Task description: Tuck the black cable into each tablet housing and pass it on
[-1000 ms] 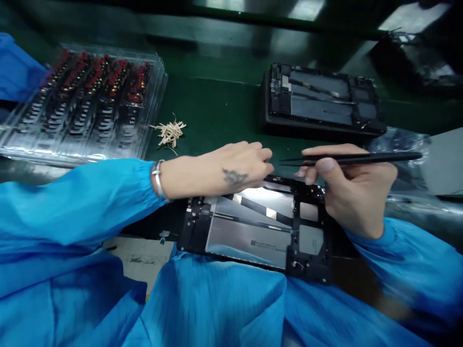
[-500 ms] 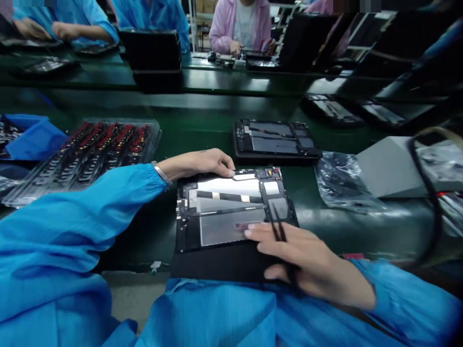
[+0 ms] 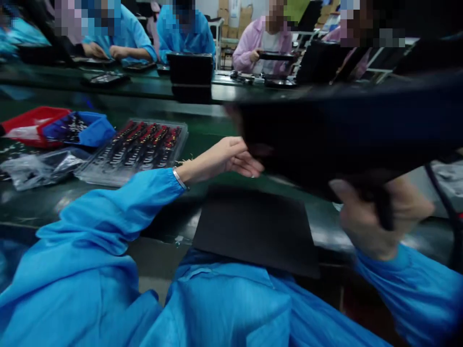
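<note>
A tablet [image 3: 318,135], blurred, is raised and tilted above the bench at the right, its dark face towards me. My right hand [image 3: 383,217] grips its lower edge, thumb in front. A dark slim tool [image 3: 385,209], seemingly the tweezers, also sits in that hand, too smeared to make out well. My left hand [image 3: 238,156] is at the tablet's left corner with its fingers bent around it; part of the grip is hidden. Below lies a flat black mat [image 3: 253,226] at the bench edge, in front of my lap.
At the left stand a clear tray [image 3: 133,152] of small parts, a blue bin [image 3: 96,127], a red bin [image 3: 34,123] and a plastic bag [image 3: 47,166]. Across the green bench [image 3: 202,130], several people work; one in pink [image 3: 249,43] holds a flat device.
The tablet has come up off the black mat and turned over, its open inside no longer showing. My right hand has moved up and right with it. The view has swung left.
</note>
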Demonstrator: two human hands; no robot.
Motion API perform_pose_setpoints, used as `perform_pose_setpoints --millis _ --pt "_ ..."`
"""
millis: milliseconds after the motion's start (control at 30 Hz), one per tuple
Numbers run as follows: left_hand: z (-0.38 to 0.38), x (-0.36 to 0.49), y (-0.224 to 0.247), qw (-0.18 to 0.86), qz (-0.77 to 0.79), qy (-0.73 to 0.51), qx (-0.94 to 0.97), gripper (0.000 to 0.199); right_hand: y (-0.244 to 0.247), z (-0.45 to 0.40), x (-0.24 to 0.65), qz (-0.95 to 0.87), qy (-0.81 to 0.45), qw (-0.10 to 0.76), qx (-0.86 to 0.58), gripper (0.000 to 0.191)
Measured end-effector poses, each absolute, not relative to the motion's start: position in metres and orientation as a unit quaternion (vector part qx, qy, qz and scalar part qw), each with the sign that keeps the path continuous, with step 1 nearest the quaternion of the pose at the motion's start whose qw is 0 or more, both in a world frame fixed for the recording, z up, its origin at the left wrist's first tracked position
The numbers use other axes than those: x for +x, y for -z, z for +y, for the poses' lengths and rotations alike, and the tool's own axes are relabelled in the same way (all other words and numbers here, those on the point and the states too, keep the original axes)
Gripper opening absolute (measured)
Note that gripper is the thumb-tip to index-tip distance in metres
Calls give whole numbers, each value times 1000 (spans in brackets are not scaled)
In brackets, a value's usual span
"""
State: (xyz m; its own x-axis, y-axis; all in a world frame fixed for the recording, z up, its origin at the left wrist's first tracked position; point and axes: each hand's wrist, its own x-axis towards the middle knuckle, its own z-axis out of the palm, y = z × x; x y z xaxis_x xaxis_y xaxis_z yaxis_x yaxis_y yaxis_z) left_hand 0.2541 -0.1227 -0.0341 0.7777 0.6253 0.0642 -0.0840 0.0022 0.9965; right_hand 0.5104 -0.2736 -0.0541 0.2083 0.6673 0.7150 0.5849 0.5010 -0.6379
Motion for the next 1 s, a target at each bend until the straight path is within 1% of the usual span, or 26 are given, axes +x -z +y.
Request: perform_pose_setpoints --millis 67,133,233,333,567,633,767,1000 --pt "-139 249 33 675 174 -300 651 53 45 -270 501 -528 -86 681 -500 14" --pt "-153 246 31 642 168 -329 672 54 39 -267 492 -464 -185 710 -497 16" --pt "-167 246 32 600 197 -358 688 49 35 -268 484 -394 -308 682 -533 21" --pt "-172 248 39 606 230 -372 664 47 34 -275 481 -325 -383 655 -564 23" --pt "-166 251 58 671 269 -362 588 52 37 -279 475 -226 -454 619 -599 31" --pt "-165 252 61 678 282 -356 579 50 38 -276 473 -198 -455 619 -609 29" --pt "-163 253 64 682 301 -346 570 47 40 -274 474 -200 -473 611 -603 25" --pt "-159 257 70 683 319 -333 566 41 49 -272 475 -177 -467 610 -615 30"
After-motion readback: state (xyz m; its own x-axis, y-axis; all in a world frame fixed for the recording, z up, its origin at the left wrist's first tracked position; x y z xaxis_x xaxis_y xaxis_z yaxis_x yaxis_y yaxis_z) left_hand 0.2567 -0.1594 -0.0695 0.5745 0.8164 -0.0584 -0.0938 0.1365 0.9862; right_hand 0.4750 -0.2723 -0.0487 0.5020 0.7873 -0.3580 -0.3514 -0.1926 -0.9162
